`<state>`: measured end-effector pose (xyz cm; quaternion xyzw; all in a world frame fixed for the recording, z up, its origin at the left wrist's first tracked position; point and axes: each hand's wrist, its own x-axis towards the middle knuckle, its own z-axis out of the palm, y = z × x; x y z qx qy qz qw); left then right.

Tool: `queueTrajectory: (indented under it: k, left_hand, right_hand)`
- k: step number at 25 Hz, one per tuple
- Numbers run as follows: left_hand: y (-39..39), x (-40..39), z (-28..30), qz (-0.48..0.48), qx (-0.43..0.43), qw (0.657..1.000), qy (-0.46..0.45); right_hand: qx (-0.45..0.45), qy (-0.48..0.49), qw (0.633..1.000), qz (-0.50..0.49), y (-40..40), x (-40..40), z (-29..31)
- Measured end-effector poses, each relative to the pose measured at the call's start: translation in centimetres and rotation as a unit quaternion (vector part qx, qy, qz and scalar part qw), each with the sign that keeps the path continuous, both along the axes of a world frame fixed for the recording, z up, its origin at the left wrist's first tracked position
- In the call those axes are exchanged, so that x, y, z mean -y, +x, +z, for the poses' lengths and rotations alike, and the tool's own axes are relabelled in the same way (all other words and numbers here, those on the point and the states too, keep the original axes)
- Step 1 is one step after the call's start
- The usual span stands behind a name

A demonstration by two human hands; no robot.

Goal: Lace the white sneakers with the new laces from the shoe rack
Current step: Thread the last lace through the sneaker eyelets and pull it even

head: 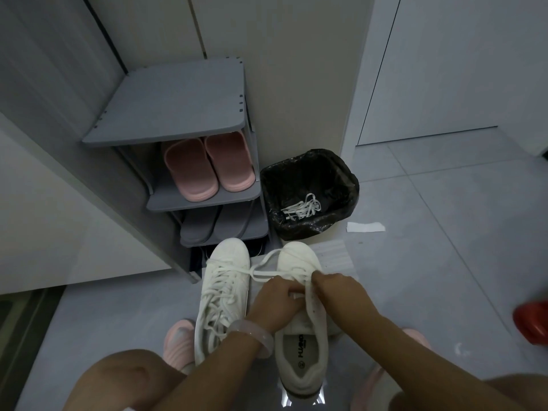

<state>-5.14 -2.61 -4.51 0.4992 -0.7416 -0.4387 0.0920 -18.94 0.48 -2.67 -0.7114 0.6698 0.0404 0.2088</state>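
Two white sneakers stand side by side on the floor in front of me, toes pointing away. The left sneaker (pixel 221 289) is laced up its whole front. Over the eyelets of the right sneaker (pixel 299 342) my left hand (pixel 274 298) and my right hand (pixel 333 287) both have curled fingers pinching its white lace (pixel 267 264). A loop of that lace runs forward and left across the gap between the toes. My hands hide the right sneaker's eyelets.
A grey shoe rack (pixel 181 114) stands ahead on the left with pink slippers (pixel 209 166) and grey slippers (pixel 204 223) on its shelves. A bin with a black liner (pixel 308 191) holds loose white laces (pixel 302 207). A white paper strip (pixel 366 227) lies on the tiles. A red object (pixel 532 321) is at the right edge.
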Motion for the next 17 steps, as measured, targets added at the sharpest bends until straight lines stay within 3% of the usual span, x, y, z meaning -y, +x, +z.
queueTrajectory:
  k: [3, 8, 11, 15, 17]
  left_hand:
    - [-0.2, -0.1, -0.2, 0.008, -0.014, 1.000, 0.012]
    - [-0.5, -0.1, -0.5, 0.042, 0.001, 0.999, 0.018]
    - [-1.2, -0.3, -0.8, 0.065, 0.042, 0.997, -0.007]
    - [-1.2, -0.1, -1.3, 0.066, 0.046, 0.997, -0.011]
    - [-1.1, 0.1, 0.0, 0.114, 0.010, 0.993, 0.010]
  right_hand:
    - [0.093, -0.019, 0.989, -0.109, -1.0, 0.1, -0.4]
    - [0.072, -0.033, 0.996, -0.045, 0.0, -0.2, -1.1]
    - [0.133, -0.058, 0.987, -0.076, -0.2, 0.0, -1.2]
    - [0.115, 0.035, 0.990, -0.078, -0.3, 0.4, -1.5]
    - [0.100, 0.082, 0.988, -0.088, -0.4, 0.7, -1.4]
